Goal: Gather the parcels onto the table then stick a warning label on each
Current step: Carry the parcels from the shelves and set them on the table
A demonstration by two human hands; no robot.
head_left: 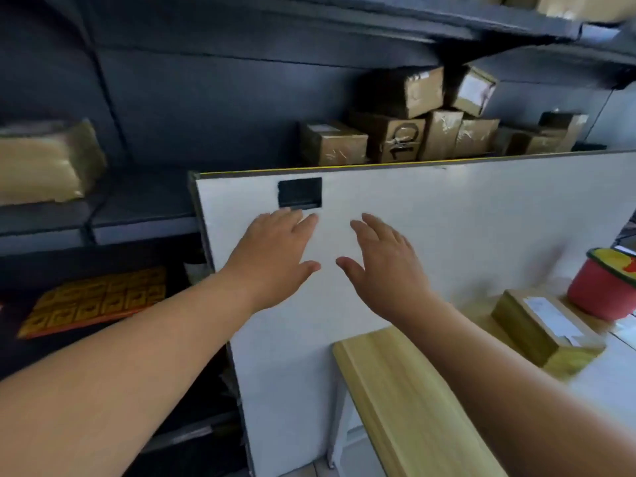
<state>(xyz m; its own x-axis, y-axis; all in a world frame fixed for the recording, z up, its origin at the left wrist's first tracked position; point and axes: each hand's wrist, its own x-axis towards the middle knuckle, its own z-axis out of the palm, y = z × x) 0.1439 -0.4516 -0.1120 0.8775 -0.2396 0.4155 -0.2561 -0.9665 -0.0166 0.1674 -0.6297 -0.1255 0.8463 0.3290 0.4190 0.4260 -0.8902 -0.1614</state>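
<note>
Several taped brown cardboard parcels (406, 129) are piled on a dark shelf behind a white partition panel (464, 215). One parcel (540, 325) with a white address label lies on the pale wooden table (406, 401) at the lower right. A sheet of yellow warning labels (96, 301) lies on a lower shelf at the left. My left hand (275, 249) and my right hand (385, 259) are both held up in front of the partition, fingers straight and spread, holding nothing.
Another wrapped parcel (44, 163) sits on the shelf at the far left. A red container (605, 287) with a yellow and green lid stands at the table's right edge. More boxes (581, 5) rest on the top shelf. A dark rectangular cut-out (300, 191) is in the partition.
</note>
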